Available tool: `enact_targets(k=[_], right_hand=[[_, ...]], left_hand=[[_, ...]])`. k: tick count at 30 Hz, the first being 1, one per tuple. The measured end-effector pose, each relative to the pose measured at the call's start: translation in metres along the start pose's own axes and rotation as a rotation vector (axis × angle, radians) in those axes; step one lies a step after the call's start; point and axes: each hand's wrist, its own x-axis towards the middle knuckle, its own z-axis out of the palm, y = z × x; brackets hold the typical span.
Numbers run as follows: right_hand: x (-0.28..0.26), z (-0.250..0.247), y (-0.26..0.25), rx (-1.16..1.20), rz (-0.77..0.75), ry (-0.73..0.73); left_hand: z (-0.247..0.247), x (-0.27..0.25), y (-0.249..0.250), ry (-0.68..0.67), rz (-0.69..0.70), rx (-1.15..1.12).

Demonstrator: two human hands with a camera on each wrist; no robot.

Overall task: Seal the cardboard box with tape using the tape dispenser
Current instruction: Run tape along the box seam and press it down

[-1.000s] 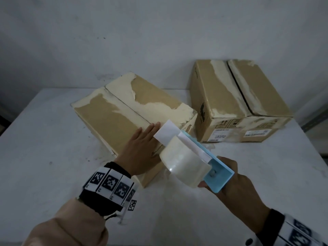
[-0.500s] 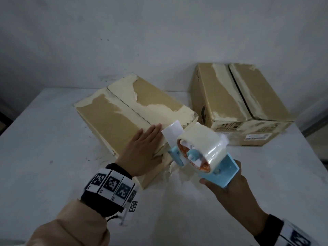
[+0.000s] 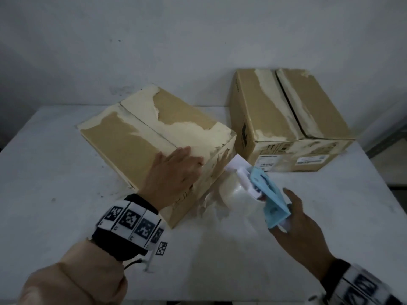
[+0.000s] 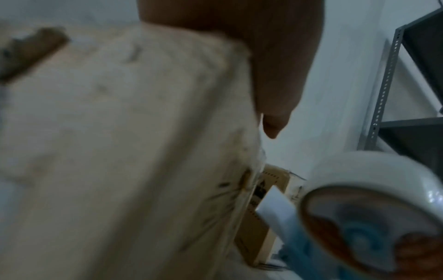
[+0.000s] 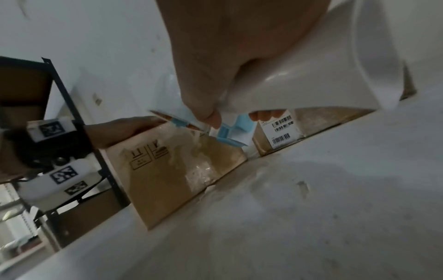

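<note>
head view: left hand (image 3: pixel 174 176) lies flat on the near corner of the cardboard box (image 3: pixel 141 137), fingers (image 3: pixel 184 151) straight and released, their tips at the seam between the two top flaps. right hand (image 3: pixel 299 225) grasps the blue handle of the tape dispenser (image 3: pixel 264 192), fingers wrapped about it from beneath. the dispenser's white front tab sits just beyond the left fingertips' side of the box, near the box's end face, with the tape roll (image 3: pixel 233 190) hanging low over the white counter (image 3: pixel 55 172). a second box (image 3: pixel 286 119) stands further off, past the dispenser.

left wrist view: blurred box top fills the frame under the flat hand (image 4: pixel 251 47); the tape roll (image 4: pixel 374 199) shows just beside the box's end.

right wrist view: fingers (image 5: pixel 203 89) are clenched round the dispenser's handle, roll (image 5: pixel 323 75) beside them; beyond the fingertips the box's (image 5: pixel 172 170) end face stands on the counter (image 5: pixel 311 208) with the left hand (image 5: pixel 124 128) on top. whether the tab touches the box cannot be told.
</note>
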Motion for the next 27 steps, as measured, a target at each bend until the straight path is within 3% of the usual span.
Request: enact_targets(k=[3,6,11,16,21,24,27], right_hand=[[0.011,0.016,0.008,0.057,0.101,-0.071],[0.017,0.028,0.012,0.042,0.054,-0.029],[0.020,0.041,0.023,-0.001,-0.023,0.006],[0.014,0.051,0.027,0.040,0.060,0.013],[0.009,0.055,0.034,0.082,0.121,-0.087],[0.003,0.051,0.037,0.019,0.092,-0.142],[-0.004,0.040,0.040,-0.241,-0.016,-0.112]], left_hand=[[0.002,0.011,0.020,0.114,-0.181,-0.020],[0.009,0.013,0.027,0.118,-0.241,0.020],[0.012,0.016,0.028,-0.125,-0.262,0.148],[0.011,0.015,0.025,-0.184,-0.172,0.227],[0.003,0.009,0.008,-0.235,-0.040,0.248],[-0.005,0.000,-0.012,-0.162,0.149,0.245],[-0.001,-0.009,-0.031,-0.046,0.283,0.248]])
